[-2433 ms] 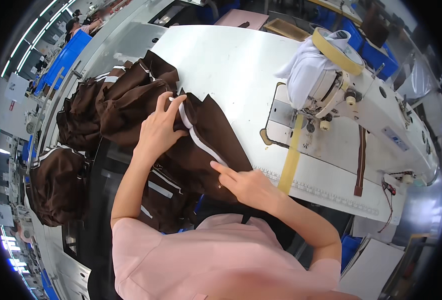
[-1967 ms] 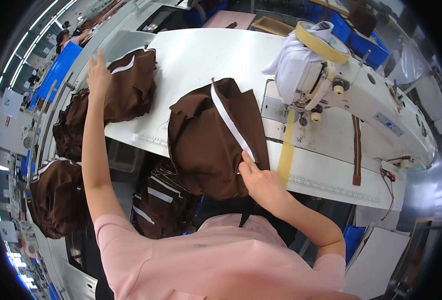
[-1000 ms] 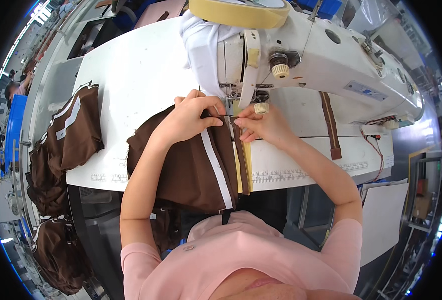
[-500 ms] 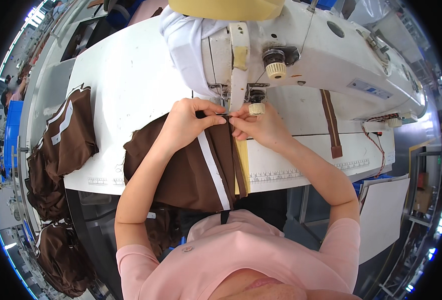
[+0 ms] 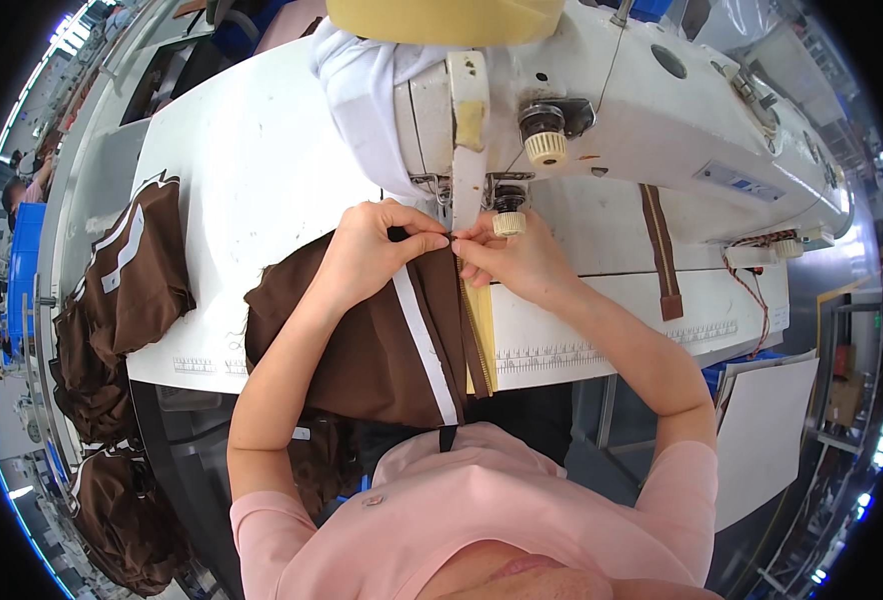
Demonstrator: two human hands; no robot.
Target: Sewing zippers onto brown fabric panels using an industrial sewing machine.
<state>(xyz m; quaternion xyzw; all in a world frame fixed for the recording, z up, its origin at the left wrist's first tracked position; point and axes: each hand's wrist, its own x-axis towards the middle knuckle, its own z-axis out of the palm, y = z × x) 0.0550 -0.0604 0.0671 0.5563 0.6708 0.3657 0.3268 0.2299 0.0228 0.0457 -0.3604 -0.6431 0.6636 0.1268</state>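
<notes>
Brown fabric (image 5: 352,340) with a white stripe lies on the white sewing table and hangs over its front edge. Along its right side runs a zipper (image 5: 476,345) with brass-coloured teeth, over a yellow strip (image 5: 483,310). Just in front of the needle area of the sewing machine (image 5: 612,120), my left hand (image 5: 367,245) pinches the top edge of the brown fabric. Thumb to thumb with it, my right hand (image 5: 522,260) pinches the zipper's upper end. The fingertips nearly meet, and the exact edge between them is partly hidden.
Another brown zipper (image 5: 662,250) lies on the table at the right. Brown fabric pieces with white stripes (image 5: 142,260) drape over the left edge. A white cloth (image 5: 362,100) is wrapped on the machine's head. White boards (image 5: 767,430) stand beside the table at the lower right.
The view has shifted very slightly. Both hands stay at the same place by the needle, still pinching the fabric and zipper; the right fingertips have edged a little closer to the left.
</notes>
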